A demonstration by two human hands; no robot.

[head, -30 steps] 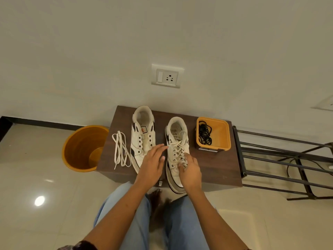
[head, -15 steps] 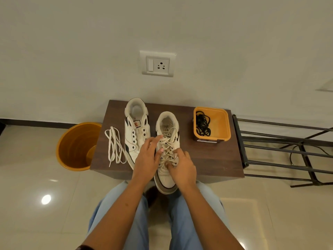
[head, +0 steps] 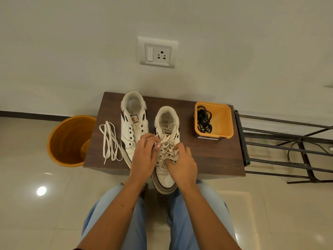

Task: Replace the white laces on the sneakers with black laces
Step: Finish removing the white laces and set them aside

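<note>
On the counter (head: pixel 207 159), the right sneaker (head: pixel 166 150) is being unlaced: its white lace (head: pixel 167 139) is pinched by the left hand (head: pixel 144 157) and right hand (head: pixel 180 163). Next, it should be drawn from the eyelets.

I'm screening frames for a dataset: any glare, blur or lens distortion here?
Head view: a bright lamp reflection glares on the glossy floor tiles; wide-angle bending shows at the edges; the hands, sneakers and table look acceptably sharp, with soft, even lighting.

The left hand (head: pixel 144 156) now curls its fingers and pinches the white lace (head: pixel 166 141) on the right sneaker (head: pixel 166 152), no longer spread flat.
</note>
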